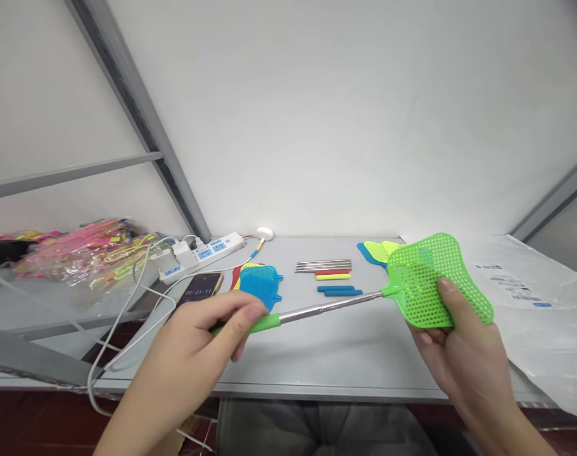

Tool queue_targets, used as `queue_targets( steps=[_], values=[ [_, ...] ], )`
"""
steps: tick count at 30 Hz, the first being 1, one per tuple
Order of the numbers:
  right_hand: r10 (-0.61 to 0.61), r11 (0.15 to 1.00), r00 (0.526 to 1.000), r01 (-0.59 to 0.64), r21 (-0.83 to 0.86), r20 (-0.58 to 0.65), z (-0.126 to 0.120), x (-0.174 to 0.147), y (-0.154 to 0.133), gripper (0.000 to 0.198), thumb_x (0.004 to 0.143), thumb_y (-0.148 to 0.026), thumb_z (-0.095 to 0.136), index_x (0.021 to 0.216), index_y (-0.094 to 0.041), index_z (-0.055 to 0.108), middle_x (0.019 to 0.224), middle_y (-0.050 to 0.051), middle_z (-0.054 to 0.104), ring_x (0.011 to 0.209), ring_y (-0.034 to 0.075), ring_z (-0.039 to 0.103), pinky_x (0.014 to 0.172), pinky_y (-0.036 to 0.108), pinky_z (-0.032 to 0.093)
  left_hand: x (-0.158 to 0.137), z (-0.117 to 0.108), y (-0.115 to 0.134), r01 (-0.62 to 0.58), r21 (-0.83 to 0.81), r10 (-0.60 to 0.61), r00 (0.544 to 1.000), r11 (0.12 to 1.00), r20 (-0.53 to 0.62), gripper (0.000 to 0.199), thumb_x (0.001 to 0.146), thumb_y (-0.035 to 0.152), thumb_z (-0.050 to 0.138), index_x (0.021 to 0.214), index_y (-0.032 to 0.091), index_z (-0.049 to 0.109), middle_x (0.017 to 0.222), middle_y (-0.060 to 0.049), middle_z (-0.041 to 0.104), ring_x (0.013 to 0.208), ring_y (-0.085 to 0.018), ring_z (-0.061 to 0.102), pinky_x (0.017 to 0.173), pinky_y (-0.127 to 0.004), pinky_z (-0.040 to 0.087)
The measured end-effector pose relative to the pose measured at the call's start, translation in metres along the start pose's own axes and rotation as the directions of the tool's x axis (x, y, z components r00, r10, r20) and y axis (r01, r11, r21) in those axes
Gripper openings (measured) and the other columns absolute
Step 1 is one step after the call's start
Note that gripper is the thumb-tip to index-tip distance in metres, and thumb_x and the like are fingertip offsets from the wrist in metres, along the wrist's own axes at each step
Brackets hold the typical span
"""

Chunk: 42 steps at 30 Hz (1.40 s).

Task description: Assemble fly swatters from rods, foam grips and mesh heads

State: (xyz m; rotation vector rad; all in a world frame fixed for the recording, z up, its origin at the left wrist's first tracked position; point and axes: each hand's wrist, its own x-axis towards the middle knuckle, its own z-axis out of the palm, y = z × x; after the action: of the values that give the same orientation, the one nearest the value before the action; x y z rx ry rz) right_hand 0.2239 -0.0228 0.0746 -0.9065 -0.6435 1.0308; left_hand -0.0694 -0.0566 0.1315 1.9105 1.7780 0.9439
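Observation:
A green fly swatter (425, 285) with a perforated paddle and a metal telescopic rod is held level above the table. My left hand (212, 335) wraps round its green handle grip. My right hand (463, 348) pinches the paddle, thumb on top and fingers underneath. Beyond the rod lie several metal rods (323, 266), a red and a yellow grip tube (333, 277), and two blue grip tubes (339, 291). A stack of swatter heads with a blue one (260, 283) on top rests near my left hand. Yellow and blue swatter heads (376, 251) lie partly behind the green paddle.
At the left are a white power strip (212, 253) with plugs and cables, and a phone (200, 290) showing a timer. Bagged colourful items (93, 253) lie beyond the metal frame (140, 120). Plastic sheeting (545, 335) covers the table's right side.

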Motion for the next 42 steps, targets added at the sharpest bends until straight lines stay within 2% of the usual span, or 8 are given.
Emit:
queue_targets(
  steps=[10,15,18,24,27,31,37,42],
  values=[
    [0.142,0.986,0.99,-0.14,0.086,-0.015,0.016,-0.023,0.013,0.022,0.079,-0.038,0.075,0.088,-0.024,0.06,0.066,-0.006,0.048,0.049,0.007,0.042,0.037,0.019,0.034,-0.004,0.033,0.027,0.03,-0.159,-0.006,0.989,0.987,0.15,0.03,0.092,0.05,0.053,0.084,0.024,0.067,0.059,0.006,0.058,0.054,-0.01,0.053,0.054,-0.02,0.04],
    [0.126,0.983,0.983,-0.142,0.12,0.135,0.012,-0.018,0.006,0.024,0.087,-0.035,0.068,0.077,-0.022,0.049,0.056,-0.011,0.029,0.042,0.004,0.018,0.038,0.02,0.031,0.002,0.032,0.022,0.078,-0.212,-0.027,0.972,0.974,0.235,0.029,0.088,0.051,0.058,0.087,0.024,0.066,0.068,0.004,0.059,0.055,-0.009,0.049,0.051,-0.019,0.037],
    [0.151,0.978,0.948,-0.184,0.096,0.279,0.009,-0.022,0.011,0.018,0.09,-0.035,0.064,0.085,-0.022,0.052,0.056,-0.011,0.026,0.044,0.005,0.022,0.043,0.02,0.032,0.002,0.04,0.024,0.091,-0.255,-0.011,0.953,0.963,0.301,0.027,0.089,0.05,0.058,0.092,0.024,0.064,0.066,0.005,0.054,0.051,-0.008,0.044,0.047,-0.019,0.033],
    [0.286,0.956,0.8,-0.199,-0.217,0.528,0.012,-0.036,0.039,0.03,0.089,-0.049,0.059,0.102,-0.023,0.051,0.061,-0.008,0.042,0.05,0.009,0.042,0.048,0.023,0.04,-0.004,0.117,0.046,0.244,-0.611,0.065,0.896,0.753,0.439,0.03,0.098,0.051,0.036,0.1,0.023,0.048,0.066,0.004,0.054,0.05,-0.011,0.049,0.048,-0.022,0.04],
    [0.212,0.917,0.848,0.0,-0.399,0.487,0.002,-0.017,0.036,0.03,0.093,-0.053,0.05,0.092,-0.023,0.05,0.063,-0.006,0.045,0.054,0.012,0.046,0.054,0.026,0.043,-0.002,0.15,0.047,0.159,-0.624,0.091,0.933,0.765,0.348,0.029,0.1,0.047,0.033,0.106,0.023,0.047,0.082,-0.001,0.059,0.073,-0.015,0.057,0.069,-0.027,0.048],
    [-0.028,0.489,0.933,0.326,-0.809,0.359,-0.029,0.031,0.005,0.038,0.094,-0.055,0.044,0.074,-0.023,0.048,0.06,-0.002,0.053,0.055,0.015,0.05,0.054,0.027,0.036,0.012,0.159,0.026,-0.085,-0.372,0.191,0.947,0.924,0.257,0.025,0.099,0.041,0.041,0.115,0.025,0.049,0.115,-0.006,0.056,0.109,-0.021,0.052,0.095,-0.037,0.042],
    [0.063,-0.127,0.983,0.181,-0.975,0.174,-0.066,0.089,-0.017,0.033,0.098,-0.041,0.032,0.097,-0.023,0.06,0.071,0.005,0.065,0.069,0.023,0.062,0.059,0.029,0.036,0.043,0.159,-0.023,-0.274,-0.057,0.279,0.953,0.96,0.118,0.017,0.099,0.033,0.04,0.105,0.024,0.053,0.113,-0.006,0.056,0.11,-0.024,0.048,0.094,-0.042,0.04],
    [0.093,-0.299,0.996,0.04,-0.953,0.013,-0.071,0.114,0.002,0.037,0.098,-0.037,0.028,0.118,-0.014,0.05,0.086,0.013,0.068,0.079,0.03,0.065,0.06,0.032,0.037,0.051,0.165,-0.042,-0.265,0.012,0.264,0.964,0.964,0.041,0.015,0.099,0.029,0.039,0.099,0.024,0.053,0.109,-0.005,0.056,0.107,-0.024,0.05,0.094,-0.041,0.039]
  ],
)
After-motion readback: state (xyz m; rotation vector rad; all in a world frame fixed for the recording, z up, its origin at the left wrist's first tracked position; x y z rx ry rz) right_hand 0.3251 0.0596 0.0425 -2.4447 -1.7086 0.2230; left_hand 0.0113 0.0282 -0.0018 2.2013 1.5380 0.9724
